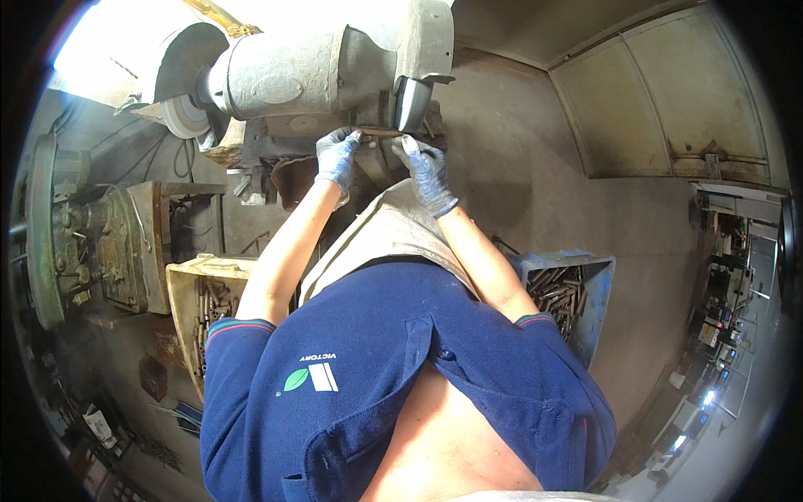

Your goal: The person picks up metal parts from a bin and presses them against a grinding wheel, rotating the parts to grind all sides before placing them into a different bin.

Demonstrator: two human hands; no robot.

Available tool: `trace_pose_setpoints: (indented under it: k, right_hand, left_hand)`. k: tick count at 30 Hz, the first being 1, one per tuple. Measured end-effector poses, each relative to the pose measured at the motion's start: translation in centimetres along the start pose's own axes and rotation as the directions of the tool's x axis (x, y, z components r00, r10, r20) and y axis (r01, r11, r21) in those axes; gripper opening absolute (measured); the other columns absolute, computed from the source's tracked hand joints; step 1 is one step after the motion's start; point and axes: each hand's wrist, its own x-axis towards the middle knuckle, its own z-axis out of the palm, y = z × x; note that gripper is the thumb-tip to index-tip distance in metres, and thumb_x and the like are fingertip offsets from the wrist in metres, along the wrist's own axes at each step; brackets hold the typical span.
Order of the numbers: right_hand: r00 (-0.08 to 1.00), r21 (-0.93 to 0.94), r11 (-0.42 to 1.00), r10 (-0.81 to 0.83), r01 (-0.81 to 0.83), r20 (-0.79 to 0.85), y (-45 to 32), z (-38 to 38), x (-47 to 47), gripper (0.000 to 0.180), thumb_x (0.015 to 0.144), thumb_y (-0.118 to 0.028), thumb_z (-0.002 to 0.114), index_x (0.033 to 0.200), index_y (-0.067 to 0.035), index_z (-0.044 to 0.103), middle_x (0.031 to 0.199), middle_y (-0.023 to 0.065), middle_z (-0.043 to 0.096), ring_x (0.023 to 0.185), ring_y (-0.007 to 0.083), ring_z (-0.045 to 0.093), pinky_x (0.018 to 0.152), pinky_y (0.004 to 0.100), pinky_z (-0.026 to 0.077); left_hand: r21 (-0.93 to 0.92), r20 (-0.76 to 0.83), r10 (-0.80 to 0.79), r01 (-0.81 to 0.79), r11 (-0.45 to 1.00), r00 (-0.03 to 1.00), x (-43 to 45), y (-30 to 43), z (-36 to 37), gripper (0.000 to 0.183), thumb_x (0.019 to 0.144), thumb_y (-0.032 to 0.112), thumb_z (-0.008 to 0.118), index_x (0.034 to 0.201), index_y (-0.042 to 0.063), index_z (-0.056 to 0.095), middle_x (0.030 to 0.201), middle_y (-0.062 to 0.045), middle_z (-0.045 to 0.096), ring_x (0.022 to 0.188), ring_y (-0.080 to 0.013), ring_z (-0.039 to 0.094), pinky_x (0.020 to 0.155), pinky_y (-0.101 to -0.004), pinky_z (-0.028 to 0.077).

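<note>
Both hands wear blue-grey work gloves. My left hand (337, 157) pinches the left end of a thin metal rod (381, 132). At the rod's right end, my right hand (425, 169) grips it between thumb and fingers. The rod lies roughly level just below the right wheel or belt (414, 103) of a bench grinder (282, 72); whether it touches that surface I cannot tell. A white grinding wheel (185, 117) shows at the machine's left end.
A yellowish bin (182, 314) of metal rods stands at the left, and a blue bin (602, 301) of similar metal pieces at the right. A light apron (389, 219) covers the lap. Farther left is a green-grey machine (119, 251); metal cabinet doors (677, 100) are at the upper right.
</note>
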Motion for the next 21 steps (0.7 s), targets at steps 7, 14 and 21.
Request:
trace_pose_setpoints:
  k: [7, 14, 21]
  right_hand:
    - [0.897, -0.319, 0.845, -0.360, 0.430, 0.256, -1.5, -1.5, -3.7, 0.022, 0.082, 0.000, 0.062, 0.104, 0.003, 0.063, 0.111, 0.0105, 0.058, 0.101, 0.0162, 0.057, 0.086, 0.0260, 0.048]
    - [0.779, -0.484, 0.616, -0.426, 0.622, 0.459, -6.3, -1.3, -6.9, 0.036, 0.078, 0.000, 0.062, 0.113, 0.003, 0.059, 0.128, 0.0152, 0.048, 0.121, 0.0223, 0.045, 0.098, 0.0293, 0.037]
    - [0.919, -0.506, 0.776, -0.240, 0.376, 0.314, -5.8, -2.0, -6.0, 0.027, 0.084, 0.002, 0.055, 0.110, 0.006, 0.059, 0.123, 0.0139, 0.050, 0.107, 0.0215, 0.056, 0.093, 0.0297, 0.045]
  left_hand:
    - [-0.013, 0.165, 0.087, -0.086, 0.996, 0.982, -4.4, 1.4, -1.0, 0.013, 0.086, 0.004, 0.058, 0.097, -0.003, 0.061, 0.084, -0.009, 0.066, 0.073, -0.0126, 0.063, 0.066, -0.0228, 0.050]
    - [-0.125, 0.298, 0.085, -0.049, 0.991, 0.951, -7.5, 4.1, -0.4, 0.017, 0.083, 0.004, 0.063, 0.099, -0.003, 0.063, 0.084, -0.006, 0.066, 0.072, -0.0086, 0.061, 0.066, -0.0197, 0.047]
    - [-0.087, 0.239, -0.005, 0.027, 0.996, 0.971, -5.2, 2.0, -0.5, 0.015, 0.083, 0.003, 0.063, 0.097, -0.002, 0.064, 0.082, -0.003, 0.065, 0.071, -0.0074, 0.059, 0.064, -0.0189, 0.046]
